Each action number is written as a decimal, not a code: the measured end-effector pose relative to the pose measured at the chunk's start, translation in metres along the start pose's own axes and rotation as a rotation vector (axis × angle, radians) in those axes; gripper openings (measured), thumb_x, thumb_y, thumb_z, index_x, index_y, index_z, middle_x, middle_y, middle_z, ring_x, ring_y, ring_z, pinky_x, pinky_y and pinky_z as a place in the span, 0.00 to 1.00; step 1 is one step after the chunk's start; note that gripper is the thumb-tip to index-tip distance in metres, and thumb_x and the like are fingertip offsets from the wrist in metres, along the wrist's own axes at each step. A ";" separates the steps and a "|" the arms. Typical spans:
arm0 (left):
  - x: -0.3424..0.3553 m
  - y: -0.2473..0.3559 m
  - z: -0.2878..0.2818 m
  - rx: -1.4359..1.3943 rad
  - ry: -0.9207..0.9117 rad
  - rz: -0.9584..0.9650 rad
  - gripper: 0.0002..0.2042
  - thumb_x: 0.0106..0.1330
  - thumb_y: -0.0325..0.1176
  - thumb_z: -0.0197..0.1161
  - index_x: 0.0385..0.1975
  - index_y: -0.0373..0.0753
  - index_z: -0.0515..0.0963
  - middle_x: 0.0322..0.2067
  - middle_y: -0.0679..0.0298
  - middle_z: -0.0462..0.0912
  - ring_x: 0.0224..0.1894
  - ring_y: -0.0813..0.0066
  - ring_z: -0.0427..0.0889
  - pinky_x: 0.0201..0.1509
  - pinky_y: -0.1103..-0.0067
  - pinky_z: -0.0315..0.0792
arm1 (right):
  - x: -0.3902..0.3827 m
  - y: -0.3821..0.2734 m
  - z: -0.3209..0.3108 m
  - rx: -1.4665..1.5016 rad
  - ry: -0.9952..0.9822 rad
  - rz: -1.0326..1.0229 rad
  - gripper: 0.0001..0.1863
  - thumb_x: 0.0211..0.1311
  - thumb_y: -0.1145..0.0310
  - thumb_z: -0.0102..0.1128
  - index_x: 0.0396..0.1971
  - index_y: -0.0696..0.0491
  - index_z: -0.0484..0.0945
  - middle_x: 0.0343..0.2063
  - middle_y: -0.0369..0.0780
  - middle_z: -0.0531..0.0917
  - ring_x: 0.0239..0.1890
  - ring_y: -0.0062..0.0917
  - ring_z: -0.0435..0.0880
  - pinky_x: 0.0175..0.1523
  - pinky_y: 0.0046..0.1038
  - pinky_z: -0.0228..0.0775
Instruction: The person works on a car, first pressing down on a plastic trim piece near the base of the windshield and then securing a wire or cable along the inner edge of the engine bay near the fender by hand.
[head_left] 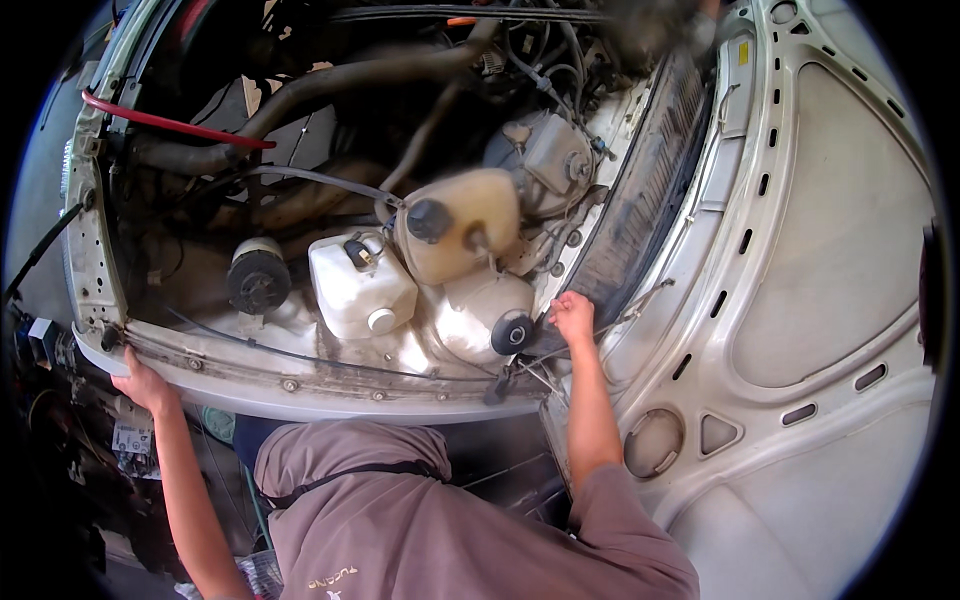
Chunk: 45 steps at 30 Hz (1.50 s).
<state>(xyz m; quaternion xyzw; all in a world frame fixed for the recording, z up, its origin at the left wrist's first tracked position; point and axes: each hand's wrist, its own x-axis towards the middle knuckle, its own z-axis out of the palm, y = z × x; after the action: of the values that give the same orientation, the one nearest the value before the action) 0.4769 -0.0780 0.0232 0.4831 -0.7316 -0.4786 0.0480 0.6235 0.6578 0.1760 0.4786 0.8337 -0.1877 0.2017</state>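
At the front corner of a car's engine bay, my left hand (150,389) grips the outer edge of the pale fender (235,394); part of its fingers is hidden. My right hand (573,318) is closed, fingers curled, over the rear corner of the bay beside the dark cowl grille (630,220). Whatever those fingers hold, if anything, cannot be made out. Just left of it is the round black cap (512,335) on the strut tower (470,305). Farther in stand a white plastic reservoir (360,290) and a yellowed coolant tank (475,215) with a black cap.
The raised hood (830,230) fills the right side. A red rod (180,120) crosses the front left, near a large grey hose (340,90). A black round canister (258,280) sits left of the reservoir. A thin black cable (300,355) runs along the fender's inner edge.
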 end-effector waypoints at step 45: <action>0.003 -0.009 0.000 -0.043 0.005 0.015 0.25 0.65 0.31 0.62 0.58 0.24 0.66 0.54 0.49 0.77 0.51 0.61 0.79 0.56 0.69 0.73 | 0.032 -0.003 -0.019 0.159 -0.032 0.064 0.06 0.62 0.76 0.62 0.25 0.57 0.78 0.18 0.37 0.82 0.18 0.20 0.81 0.21 0.22 0.69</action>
<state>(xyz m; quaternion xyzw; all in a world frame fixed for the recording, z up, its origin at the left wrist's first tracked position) 0.4813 -0.0812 0.0156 0.4776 -0.7247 -0.4926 0.0638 0.6037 0.6891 0.1757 0.5164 0.7970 -0.2545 0.1824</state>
